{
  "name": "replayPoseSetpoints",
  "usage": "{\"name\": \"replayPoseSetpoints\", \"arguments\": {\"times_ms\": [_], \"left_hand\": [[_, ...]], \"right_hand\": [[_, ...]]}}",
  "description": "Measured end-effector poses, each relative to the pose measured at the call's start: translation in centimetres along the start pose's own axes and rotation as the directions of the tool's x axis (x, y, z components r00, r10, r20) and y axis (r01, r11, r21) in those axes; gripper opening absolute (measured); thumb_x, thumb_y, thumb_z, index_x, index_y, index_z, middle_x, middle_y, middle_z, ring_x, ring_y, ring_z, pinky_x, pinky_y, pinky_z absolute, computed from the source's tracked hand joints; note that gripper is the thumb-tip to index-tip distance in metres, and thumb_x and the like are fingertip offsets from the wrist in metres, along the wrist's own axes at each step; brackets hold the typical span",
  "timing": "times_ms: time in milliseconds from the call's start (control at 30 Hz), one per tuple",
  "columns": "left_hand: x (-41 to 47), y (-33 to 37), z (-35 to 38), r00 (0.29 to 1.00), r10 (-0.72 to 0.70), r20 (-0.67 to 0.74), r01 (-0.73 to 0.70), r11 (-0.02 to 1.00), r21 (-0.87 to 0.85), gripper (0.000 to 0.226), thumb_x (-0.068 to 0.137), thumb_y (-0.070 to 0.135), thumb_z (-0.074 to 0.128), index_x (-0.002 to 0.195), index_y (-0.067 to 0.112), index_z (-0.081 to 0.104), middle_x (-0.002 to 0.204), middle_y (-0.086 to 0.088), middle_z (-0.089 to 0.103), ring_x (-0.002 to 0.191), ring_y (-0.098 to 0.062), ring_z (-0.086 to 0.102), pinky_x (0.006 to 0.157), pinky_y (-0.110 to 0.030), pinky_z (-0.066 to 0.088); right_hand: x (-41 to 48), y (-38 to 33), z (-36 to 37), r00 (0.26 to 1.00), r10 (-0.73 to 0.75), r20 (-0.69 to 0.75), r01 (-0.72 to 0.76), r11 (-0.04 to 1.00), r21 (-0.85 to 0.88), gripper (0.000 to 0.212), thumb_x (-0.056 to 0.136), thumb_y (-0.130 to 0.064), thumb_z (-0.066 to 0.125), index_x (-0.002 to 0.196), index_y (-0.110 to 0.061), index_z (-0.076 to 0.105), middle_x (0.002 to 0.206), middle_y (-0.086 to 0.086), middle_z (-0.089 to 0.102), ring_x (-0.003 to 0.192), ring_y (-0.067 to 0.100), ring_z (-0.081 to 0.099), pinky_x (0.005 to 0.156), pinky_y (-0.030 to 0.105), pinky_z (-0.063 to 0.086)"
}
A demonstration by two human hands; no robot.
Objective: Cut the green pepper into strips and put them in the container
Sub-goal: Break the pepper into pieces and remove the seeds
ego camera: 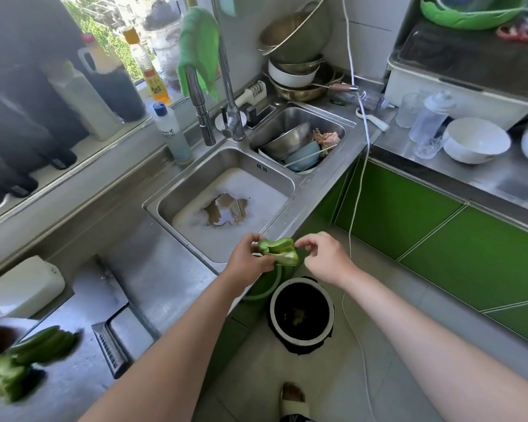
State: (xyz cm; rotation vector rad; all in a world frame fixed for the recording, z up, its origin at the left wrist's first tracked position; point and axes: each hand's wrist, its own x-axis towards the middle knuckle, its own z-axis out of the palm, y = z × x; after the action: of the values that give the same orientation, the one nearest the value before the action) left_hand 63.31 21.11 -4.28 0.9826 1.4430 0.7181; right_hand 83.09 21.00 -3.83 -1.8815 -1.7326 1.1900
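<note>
Head view: the left grip (250, 260) pinches the green pepper (279, 251) between thumb and fingers. It is held in the air just off the front edge of the desk (153, 269), above the bin (272, 312) on the floor. The right grip (323, 257) is curled at the pepper's right end; whether it pinches the flesh cannot be told. Expect a light, hollow, crisp piece with waxy, slippery skin. Hold it by the cut wall edges, not the glossy outside.
</note>
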Motion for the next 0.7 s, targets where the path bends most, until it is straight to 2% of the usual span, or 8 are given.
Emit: {"name": "replayPoseSetpoints", "arguments": {"times_ms": [67, 133, 233, 300, 400, 500, 600, 700], "left_hand": [[-0.1, 0.3, 0.1, 1.000, -0.009, -0.009, 0.009, 0.999, -0.044, 0.031, 0.085, -0.007, 0.070, 0.106, 0.009, 0.054, 0.109, -0.018, 0.058, 0.097, -0.040, 0.068, 0.083, -0.043, 0.060], [-0.4, 0.3, -0.2, 1.000, -0.014, -0.006, 0.014, 0.998, -0.067, 0.032, 0.085, -0.007, 0.071, 0.110, 0.005, 0.054, 0.111, -0.019, 0.058, 0.100, -0.042, 0.068, 0.081, -0.041, 0.061], [-1.2, 0.3, -1.8, 1.000, -0.020, -0.008, 0.020, 0.998, -0.066, 0.037, 0.085, -0.001, 0.073, 0.114, 0.007, 0.053, 0.114, -0.019, 0.060, 0.095, -0.038, 0.071, 0.079, -0.038, 0.061], [-2.0, 0.1, -3.5, 0.999, -0.023, -0.028, 0.021, 0.999, -0.049, 0.041, 0.085, 0.003, 0.074, 0.118, 0.015, 0.052, 0.114, -0.018, 0.059, 0.092, -0.036, 0.072, 0.079, -0.038, 0.061], [-3.3, -0.6, -6.6, 0.999, -0.006, -0.053, 0.007, 1.000, 0.014, 0.036, 0.086, 0.009, 0.075, 0.115, 0.020, 0.055, 0.109, -0.012, 0.063, 0.086, -0.028, 0.073, 0.080, -0.038, 0.061], [-5.8, -2.0, -11.6, 0.990, 0.011, -0.142, -0.001, 0.998, 0.070, 0.031, 0.084, 0.013, 0.077, 0.107, 0.018, 0.057, 0.096, -0.008, 0.070, 0.076, -0.016, 0.070, 0.066, -0.029, 0.056], [-9.1, -3.9, -17.5, 0.973, 0.018, -0.230, 0.003, 0.996, 0.092, 0.032, 0.082, 0.016, 0.080, 0.105, 0.019, 0.058, 0.087, -0.005, 0.072, 0.068, -0.009, 0.066, 0.057, -0.021, 0.047], [-12.8, -6.7, -23.5, 0.951, 0.015, -0.310, 0.013, 0.996, 0.090, 0.029, 0.082, 0.014, 0.080, 0.105, 0.022, 0.064, 0.092, -0.004, 0.072, 0.070, -0.010, 0.065, 0.060, -0.019, 0.048]], "right_hand": [[-0.1, -0.5, 0.3, 1.000, -0.017, 0.014, 0.017, 0.999, 0.030, 0.040, 0.080, -0.016, 0.070, 0.118, -0.028, 0.064, 0.110, -0.008, 0.059, 0.101, 0.010, 0.058, 0.084, 0.022, 0.039], [-0.2, -0.9, 0.9, 1.000, -0.003, -0.006, 0.003, 0.997, 0.083, 0.037, 0.079, -0.023, 0.078, 0.112, -0.029, 0.062, 0.104, -0.009, 0.062, 0.090, 0.011, 0.064, 0.079, 0.029, 0.050], [0.0, -2.3, 2.2, 0.999, 0.036, -0.035, -0.028, 0.982, 0.187, 0.015, 0.087, -0.015, 0.075, 0.097, -0.021, 0.067, 0.092, 0.001, 0.070, 0.068, 0.015, 0.072, 0.064, 0.037, 0.063], [0.2, -3.8, 3.2, 0.999, 0.021, -0.031, -0.015, 0.980, 0.197, 0.009, 0.088, -0.014, 0.075, 0.094, -0.019, 0.070, 0.088, 0.004, 0.073, 0.067, 0.016, 0.073, 0.064, 0.037, 0.063], [0.3, -6.6, 5.1, 1.000, -0.013, 0.000, 0.012, 0.977, 0.211, 0.014, 0.088, -0.011, 0.076, 0.100, -0.018, 0.071, 0.088, 0.003, 0.074, 0.069, 0.017, 0.074, 0.065, 0.036, 0.063], [0.1, -11.3, 8.8, 0.996, -0.045, 0.072, 0.028, 0.976, 0.217, 0.031, 0.089, -0.010, 0.073, 0.117, -0.021, 0.063, 0.099, 0.004, 0.068, 0.069, 0.019, 0.073, 0.059, 0.030, 0.061], [-0.8, -16.3, 13.8, 0.972, -0.052, 0.231, -0.017, 0.958, 0.288, 0.039, 0.089, -0.005, 0.067, 0.126, -0.017, 0.059, 0.100, 0.008, 0.067, 0.073, 0.025, 0.073, 0.054, 0.032, 0.059], [-2.8, -21.0, 19.6, 0.918, -0.079, 0.390, -0.016, 0.972, 0.234, 0.017, 0.090, -0.002, 0.063, 0.096, -0.019, 0.062, 0.087, 0.004, 0.069, 0.073, 0.021, 0.067, 0.051, 0.029, 0.055]]}}
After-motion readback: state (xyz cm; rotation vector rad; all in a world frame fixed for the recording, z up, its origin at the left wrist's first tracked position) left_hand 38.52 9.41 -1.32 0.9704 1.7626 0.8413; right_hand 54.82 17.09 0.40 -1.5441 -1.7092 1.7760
